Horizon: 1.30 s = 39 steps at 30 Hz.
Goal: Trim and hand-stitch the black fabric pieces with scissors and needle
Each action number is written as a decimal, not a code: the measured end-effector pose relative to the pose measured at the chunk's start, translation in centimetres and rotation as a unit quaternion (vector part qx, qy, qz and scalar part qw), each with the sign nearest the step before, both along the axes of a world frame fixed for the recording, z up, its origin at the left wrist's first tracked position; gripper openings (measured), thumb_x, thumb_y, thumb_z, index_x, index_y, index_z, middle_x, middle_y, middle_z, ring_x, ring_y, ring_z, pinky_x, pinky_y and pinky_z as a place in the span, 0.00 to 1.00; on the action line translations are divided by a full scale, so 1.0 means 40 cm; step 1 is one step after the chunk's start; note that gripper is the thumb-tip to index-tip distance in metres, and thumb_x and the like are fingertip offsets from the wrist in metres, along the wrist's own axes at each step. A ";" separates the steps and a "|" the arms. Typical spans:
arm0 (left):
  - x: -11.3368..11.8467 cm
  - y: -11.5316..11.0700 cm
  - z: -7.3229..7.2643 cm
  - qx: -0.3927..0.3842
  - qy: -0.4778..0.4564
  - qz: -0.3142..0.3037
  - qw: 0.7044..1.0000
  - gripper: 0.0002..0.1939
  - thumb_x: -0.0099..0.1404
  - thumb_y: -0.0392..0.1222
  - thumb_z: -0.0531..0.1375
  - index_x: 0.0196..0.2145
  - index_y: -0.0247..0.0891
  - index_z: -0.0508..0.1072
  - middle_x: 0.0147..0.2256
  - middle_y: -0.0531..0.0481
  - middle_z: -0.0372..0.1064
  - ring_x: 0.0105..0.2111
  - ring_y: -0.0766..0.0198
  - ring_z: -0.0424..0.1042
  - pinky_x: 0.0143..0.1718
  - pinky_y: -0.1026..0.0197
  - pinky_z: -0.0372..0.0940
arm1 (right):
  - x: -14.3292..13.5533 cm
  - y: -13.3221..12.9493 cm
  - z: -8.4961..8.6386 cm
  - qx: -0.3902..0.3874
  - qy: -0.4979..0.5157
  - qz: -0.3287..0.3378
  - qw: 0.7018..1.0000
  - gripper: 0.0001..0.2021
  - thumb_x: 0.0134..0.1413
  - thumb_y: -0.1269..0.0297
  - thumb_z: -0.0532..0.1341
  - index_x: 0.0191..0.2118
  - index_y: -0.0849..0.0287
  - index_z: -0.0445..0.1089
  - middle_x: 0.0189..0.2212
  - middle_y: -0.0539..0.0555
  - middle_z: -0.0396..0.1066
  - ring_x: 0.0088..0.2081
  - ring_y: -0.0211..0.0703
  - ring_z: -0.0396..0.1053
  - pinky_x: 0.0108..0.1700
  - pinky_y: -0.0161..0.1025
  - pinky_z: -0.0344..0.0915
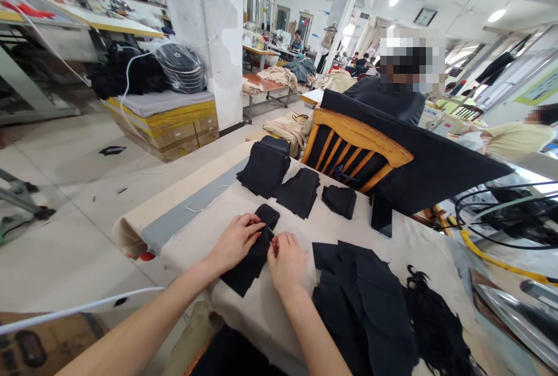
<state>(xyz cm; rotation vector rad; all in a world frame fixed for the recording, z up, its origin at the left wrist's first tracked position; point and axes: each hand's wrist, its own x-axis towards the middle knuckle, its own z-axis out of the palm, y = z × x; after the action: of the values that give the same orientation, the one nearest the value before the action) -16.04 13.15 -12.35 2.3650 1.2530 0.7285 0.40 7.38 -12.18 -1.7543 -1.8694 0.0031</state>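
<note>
A black fabric piece [247, 267] lies lengthwise on the pale-covered table before me. My left hand [238, 240] rests over its left side, thumb and fingers closed on the cloth. Close by, my right hand [288, 261] is curled in a pinch at the right edge of the same piece. A thin, pale, pointed tool [271, 231] sticks out from its fingertips towards the left hand; its exact kind is too small to tell. Beyond the hands sit a thick stack of black pieces [264, 165], a second stack [298, 192] and a smaller one [340, 200].
A phone [381, 215] lies near the table's far edge. Loose black panels [366, 306] and black trimmings [438, 318] spread at the right, beside an iron [518, 318]. A wooden chair [361, 146] draped with black cloth stands against the far side; a co-worker [387, 97] sits beyond.
</note>
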 end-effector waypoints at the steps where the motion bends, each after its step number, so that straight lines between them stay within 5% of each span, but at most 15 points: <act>1: 0.002 -0.003 0.003 0.003 0.006 0.003 1.000 0.16 0.68 0.36 0.53 0.50 0.43 0.74 0.48 0.46 0.67 0.47 0.56 0.65 0.51 0.52 0.65 | -0.003 0.003 0.002 -0.003 0.004 -0.004 1.000 0.06 0.51 0.74 0.58 0.33 0.56 0.65 0.32 0.52 0.70 0.38 0.45 0.67 0.33 0.38 0.59; 18: 0.020 -0.026 0.012 0.040 0.111 0.020 0.993 0.18 0.69 0.34 0.50 0.53 0.41 0.70 0.51 0.43 0.65 0.46 0.53 0.62 0.49 0.50 0.64 | -0.029 0.060 0.003 0.019 -0.015 0.020 1.000 0.09 0.51 0.76 0.58 0.37 0.56 0.68 0.35 0.53 0.69 0.40 0.47 0.64 0.37 0.39 0.61; 26: 0.018 -0.032 0.013 0.047 0.159 0.022 0.986 0.28 0.65 0.28 0.48 0.60 0.47 0.63 0.54 0.44 0.64 0.51 0.52 0.61 0.48 0.51 0.63 | 0.008 0.030 0.000 0.014 -0.036 0.008 0.999 0.05 0.53 0.74 0.57 0.33 0.58 0.67 0.32 0.54 0.68 0.39 0.47 0.64 0.35 0.39 0.60; 39: 0.018 -0.025 0.022 0.077 0.212 0.000 0.974 0.28 0.65 0.28 0.48 0.61 0.46 0.61 0.57 0.41 0.63 0.52 0.50 0.62 0.48 0.50 0.59 | 0.022 0.039 0.004 0.006 -0.035 0.045 0.998 0.07 0.56 0.75 0.56 0.33 0.58 0.70 0.32 0.53 0.70 0.39 0.46 0.65 0.36 0.38 0.60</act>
<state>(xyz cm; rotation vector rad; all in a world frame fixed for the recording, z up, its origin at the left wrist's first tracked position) -15.32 12.15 -11.49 2.7480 1.4003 0.3361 1.27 8.92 -12.01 -1.6809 -1.9930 -0.0372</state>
